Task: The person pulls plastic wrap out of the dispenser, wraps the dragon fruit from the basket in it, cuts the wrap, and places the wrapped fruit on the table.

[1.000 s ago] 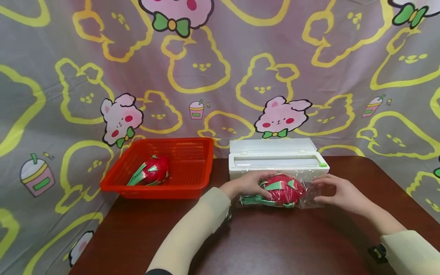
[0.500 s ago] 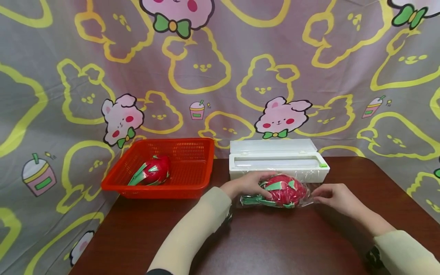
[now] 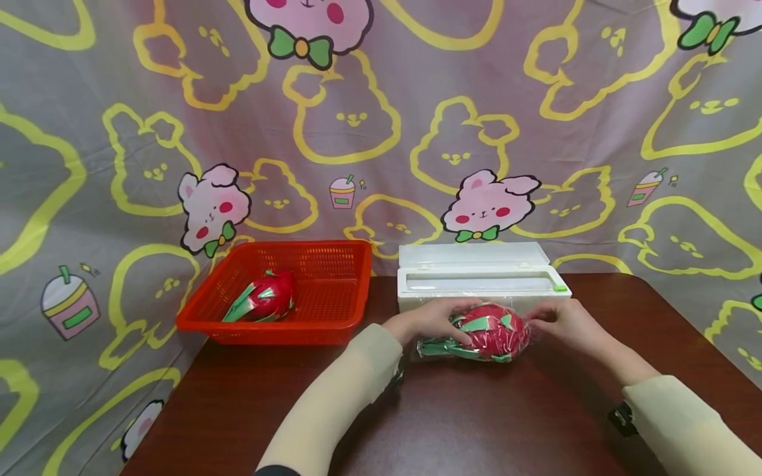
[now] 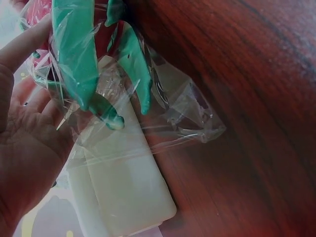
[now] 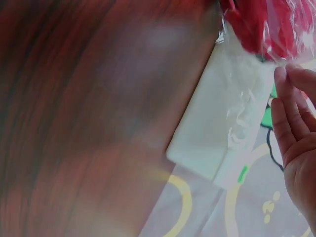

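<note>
Nearest, over the wood-grained tabletop (image 3: 464, 416), we see the left hand (image 3: 437, 318) gripping a wrapped dragon fruit (image 3: 499, 330) from nine o'clock, while the right hand (image 3: 565, 324) pinches cling film (image 4: 190, 111) at the fruit's three-o'clock end. We judge that a hard pull there could tear the film, the green leaf tips might pierce it, and the slack nine-o'clock corner could stay loose, as no fingers press it down. The fruit lies between the hands, inside the left grasp, just beside the right fingertips. Beyond, at twelve o'clock, stands the white film dispenser (image 3: 482, 270), lid raised; at ten, a red plastic basket (image 3: 270, 334) holds a second dragon fruit (image 3: 275, 294).
</note>
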Demonstrator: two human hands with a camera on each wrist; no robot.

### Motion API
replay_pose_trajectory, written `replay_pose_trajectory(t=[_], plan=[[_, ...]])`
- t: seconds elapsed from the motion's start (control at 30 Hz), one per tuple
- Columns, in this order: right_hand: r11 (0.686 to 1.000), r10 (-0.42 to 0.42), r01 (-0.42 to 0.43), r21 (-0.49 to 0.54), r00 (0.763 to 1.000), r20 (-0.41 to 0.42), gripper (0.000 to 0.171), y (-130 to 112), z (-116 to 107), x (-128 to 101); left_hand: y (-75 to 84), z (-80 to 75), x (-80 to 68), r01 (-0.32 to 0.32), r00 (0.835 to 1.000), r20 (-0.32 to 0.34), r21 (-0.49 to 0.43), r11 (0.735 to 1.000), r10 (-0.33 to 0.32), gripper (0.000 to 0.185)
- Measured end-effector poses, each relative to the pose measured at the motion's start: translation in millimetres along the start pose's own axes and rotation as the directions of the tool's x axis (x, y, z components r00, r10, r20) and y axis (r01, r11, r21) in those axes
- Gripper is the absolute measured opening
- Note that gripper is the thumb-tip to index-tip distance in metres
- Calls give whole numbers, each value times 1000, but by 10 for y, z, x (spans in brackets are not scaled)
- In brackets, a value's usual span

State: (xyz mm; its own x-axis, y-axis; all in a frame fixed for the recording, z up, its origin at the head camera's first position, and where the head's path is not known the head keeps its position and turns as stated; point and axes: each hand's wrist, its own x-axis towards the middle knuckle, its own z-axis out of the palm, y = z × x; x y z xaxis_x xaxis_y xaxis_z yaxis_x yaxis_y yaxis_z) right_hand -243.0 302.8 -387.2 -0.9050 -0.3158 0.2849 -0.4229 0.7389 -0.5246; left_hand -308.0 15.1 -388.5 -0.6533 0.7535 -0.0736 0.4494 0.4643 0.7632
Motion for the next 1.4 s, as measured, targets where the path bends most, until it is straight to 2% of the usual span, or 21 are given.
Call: replay_pose_trajectory(t=[0.23, 0.37, 0.63, 0.8, 1.0, 1.17, 1.3, 1.4], plan=[[996, 84, -84, 7, 996, -41, 10, -11, 35, 60, -9, 9, 15, -7, 1000, 2, 25, 1000, 7, 76], [993, 113, -112, 36, 993, -33, 11, 1, 33, 61, -13, 1, 20, -11, 1000, 6, 27, 1000, 11, 75], [988, 27, -29, 151, 1000, 13, 19, -14, 12, -7, -21, -6, 42, -30, 1000, 9, 37, 999, 30, 74], [977, 8, -13, 212, 1000, 22, 22, 25, 43, -26, -31, -11, 40, -26, 1000, 16, 23, 999, 26, 74], [983, -20, 22, 184, 1000, -13, 18, 56, 64, 21, -40, -10, 25, -25, 1000, 13, 7, 1000, 25, 74], [994, -10, 14, 113, 999, -32, 14, -24, 36, 39, -33, -5, 22, -18, 1000, 5, 13, 1000, 18, 74], [999, 5, -4, 48, 1000, -29, 27, -159, 7, 45, -24, 2, 19, -2, 1000, 5, 33, 999, 2, 75], [999, -16, 16, 46, 1000, 5, 43, -247, 35, 69, -17, 1, 17, 0, 1000, 6, 46, 999, 0, 76]])
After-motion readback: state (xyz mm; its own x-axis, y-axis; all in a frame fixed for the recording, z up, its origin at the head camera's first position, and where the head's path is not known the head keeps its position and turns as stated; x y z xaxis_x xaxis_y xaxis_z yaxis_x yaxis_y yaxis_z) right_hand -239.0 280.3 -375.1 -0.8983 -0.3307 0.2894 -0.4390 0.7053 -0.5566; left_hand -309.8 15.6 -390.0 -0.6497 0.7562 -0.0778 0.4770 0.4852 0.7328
